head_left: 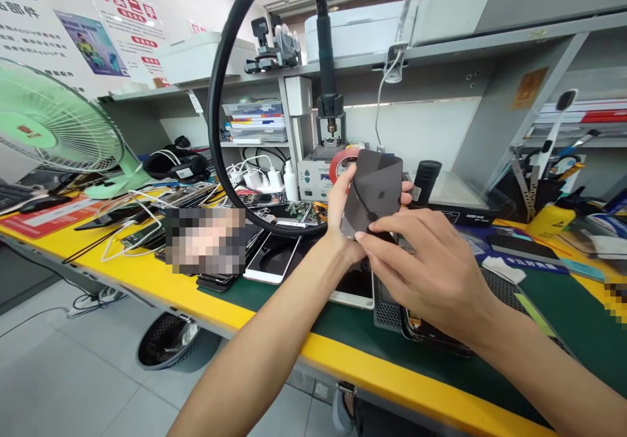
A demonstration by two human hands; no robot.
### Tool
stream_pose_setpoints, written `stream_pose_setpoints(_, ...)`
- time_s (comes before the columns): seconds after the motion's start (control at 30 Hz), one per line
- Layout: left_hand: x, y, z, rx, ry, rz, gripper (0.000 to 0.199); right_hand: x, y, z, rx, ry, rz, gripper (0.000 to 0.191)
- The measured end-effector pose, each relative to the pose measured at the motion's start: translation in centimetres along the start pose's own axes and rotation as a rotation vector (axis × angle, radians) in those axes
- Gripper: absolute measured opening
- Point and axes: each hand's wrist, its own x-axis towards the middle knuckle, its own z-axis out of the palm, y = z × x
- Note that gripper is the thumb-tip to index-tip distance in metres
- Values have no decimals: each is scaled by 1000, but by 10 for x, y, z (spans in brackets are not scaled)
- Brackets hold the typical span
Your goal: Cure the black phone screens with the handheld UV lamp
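Note:
My left hand [339, 207] is wrapped round a dark, glossy phone-shaped slab [376, 185], holding it tilted up above the bench. Its surface reflects the surroundings. At the slab's lower edge, my right hand [435, 270] has thumb and index finger brought together in a pinch. Whatever lies between those fingertips is too small to make out. Just behind the slab shows a red tape roll [339, 166]. Under my hands lie a white-edged phone [360, 290] and an opened device [414, 326] near a dark perforated mat [386, 313].
A black flexible hose [215, 97] loops up in front of the shelf. Phones, including a white-framed one [272, 257], and cables crowd the left bench. A green fan [53, 130] stands far left. A waste basket [179, 342] sits on the floor. Tools fill a holder [541, 192] at right.

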Motion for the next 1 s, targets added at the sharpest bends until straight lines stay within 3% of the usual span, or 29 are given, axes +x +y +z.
stream_pose_setpoints(0.47, 1, -2, 2, 9, 75, -12, 56, 0, 0, 0, -13, -31, 0, 32)
stream_pose_setpoints(0.73, 2, -6, -4, 95, 107, -66, 60, -1, -3, 0, 97, -73, 116, 43)
stream_pose_setpoints(0.9, 3, -10, -4, 121, 87, 49, 44, -3, -4, 0, 155, -125, 214, 52)
stream_pose_setpoints(1.0, 4, -10, -5, 115, 86, 19, 47, -4, -4, -1, 169, -124, 219, 54)
